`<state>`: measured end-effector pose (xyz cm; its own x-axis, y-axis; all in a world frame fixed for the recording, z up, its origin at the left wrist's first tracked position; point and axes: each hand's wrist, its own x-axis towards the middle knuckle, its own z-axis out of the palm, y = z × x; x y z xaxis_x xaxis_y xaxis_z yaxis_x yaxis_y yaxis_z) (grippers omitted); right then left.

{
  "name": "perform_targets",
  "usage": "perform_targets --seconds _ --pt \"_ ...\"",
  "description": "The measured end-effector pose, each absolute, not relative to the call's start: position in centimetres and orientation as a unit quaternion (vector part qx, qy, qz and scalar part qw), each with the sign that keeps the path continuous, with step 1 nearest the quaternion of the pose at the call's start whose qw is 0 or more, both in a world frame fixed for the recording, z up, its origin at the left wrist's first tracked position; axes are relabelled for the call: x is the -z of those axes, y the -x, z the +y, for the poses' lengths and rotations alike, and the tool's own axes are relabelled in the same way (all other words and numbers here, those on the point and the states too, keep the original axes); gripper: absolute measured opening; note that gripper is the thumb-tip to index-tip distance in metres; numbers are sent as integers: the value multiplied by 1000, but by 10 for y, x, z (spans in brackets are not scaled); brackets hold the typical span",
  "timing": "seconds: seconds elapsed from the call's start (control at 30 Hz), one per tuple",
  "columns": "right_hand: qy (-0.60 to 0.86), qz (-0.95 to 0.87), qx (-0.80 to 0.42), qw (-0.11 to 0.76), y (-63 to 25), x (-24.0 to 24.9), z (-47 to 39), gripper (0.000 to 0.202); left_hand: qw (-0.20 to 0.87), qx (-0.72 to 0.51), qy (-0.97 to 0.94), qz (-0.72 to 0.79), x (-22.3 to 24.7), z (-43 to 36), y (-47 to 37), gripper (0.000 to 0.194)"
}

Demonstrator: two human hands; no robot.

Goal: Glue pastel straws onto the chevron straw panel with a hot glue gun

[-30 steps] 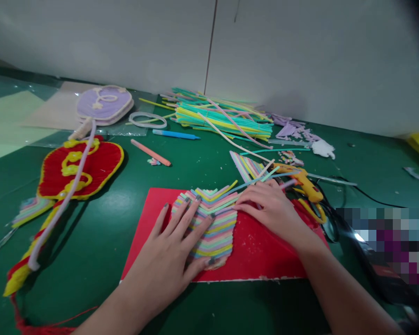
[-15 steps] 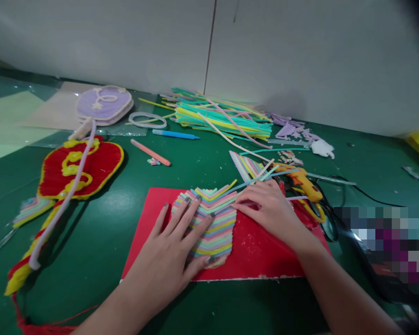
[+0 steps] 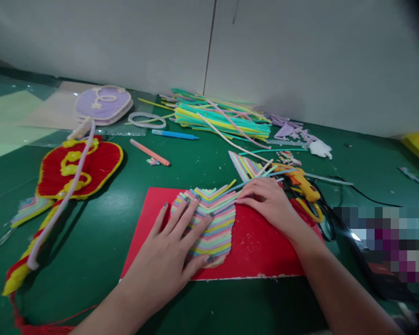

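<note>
Pastel striped chevron panel [image 3: 214, 223] pressed flat on red sheet [image 3: 261, 251] under splayed left hand [image 3: 171, 251]; right hand [image 3: 268, 202] flat, fingertips at its edge, gripping nothing.

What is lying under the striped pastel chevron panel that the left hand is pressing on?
The chevron panel rests on a red sheet, which lies on the green table. The left hand lies flat over the panel's left part; the sheet beneath the panel is hidden.

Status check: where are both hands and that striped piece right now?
Left hand flat on striped chevron piece, open. Right hand open, fingertips at the piece's upper right edge. Piece lies on red sheet. Yellow glue gun just behind right hand.
</note>
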<state>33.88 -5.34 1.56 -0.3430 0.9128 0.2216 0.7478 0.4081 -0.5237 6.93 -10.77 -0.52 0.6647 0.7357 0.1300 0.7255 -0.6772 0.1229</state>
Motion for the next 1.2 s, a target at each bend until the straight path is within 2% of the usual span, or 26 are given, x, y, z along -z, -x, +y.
perform_targets --seconds 0.3,0.5,0.67,0.77,0.93,1.2 --pt "517 -804 -148 253 -336 -16 -59 9 41 -89 -912 399 4 -107 -70 64" --pt "543 -807 -62 222 -319 -19 -97 28 48 -96 -911 398 4 -107 -69 65" --pt "549 -824 6 141 -301 -2 -125 50 56 -90 -911 399 3 -108 -69 63" --pt "559 -823 37 97 -298 4 -131 54 60 -88 -909 402 3 -108 -69 63" --pt "557 -828 19 62 -299 5 -132 57 62 -79 -913 395 -1 -105 -66 60" --pt "552 -831 -11 70 -298 1 -133 58 10 -94 -893 439 -7 -114 -55 57"
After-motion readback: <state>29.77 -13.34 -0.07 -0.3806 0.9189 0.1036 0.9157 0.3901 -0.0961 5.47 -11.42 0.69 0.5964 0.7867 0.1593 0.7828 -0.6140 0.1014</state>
